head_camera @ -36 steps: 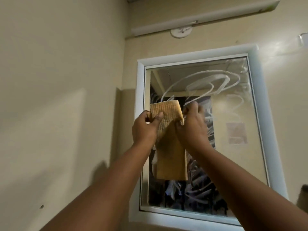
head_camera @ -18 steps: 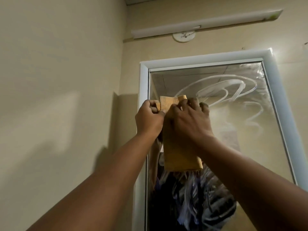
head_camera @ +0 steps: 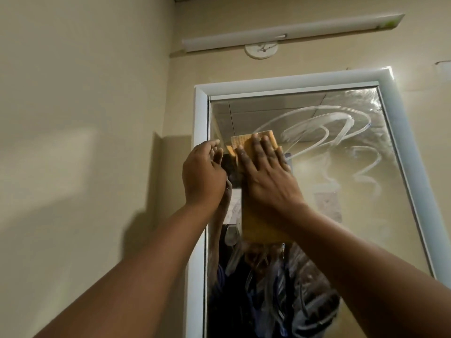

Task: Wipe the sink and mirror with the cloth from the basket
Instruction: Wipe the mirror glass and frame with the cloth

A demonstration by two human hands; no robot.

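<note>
Our right hand [head_camera: 268, 176] presses flat, fingers spread, pinning the orange cloth [head_camera: 258, 230] on the mirror [head_camera: 341, 191]; our left hand [head_camera: 203, 175] hovers half-curled, holding nothing, beside it near the white frame [head_camera: 201, 113]. Soapy streaks [head_camera: 329, 128] fill the free glass rightward; light fixture [head_camera: 290, 32] above.

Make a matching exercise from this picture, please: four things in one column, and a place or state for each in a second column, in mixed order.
Things:
1. cloth
2. right hand
3. left hand
4. light tube

Places or states:
A. on the wall above the mirror
B. laid flat, fingers spread, on the cloth
C. orange, against the glass
D. curled, beside the cloth, near the left side of the mirror frame

Pairs: 1-C, 2-B, 3-D, 4-A
</note>
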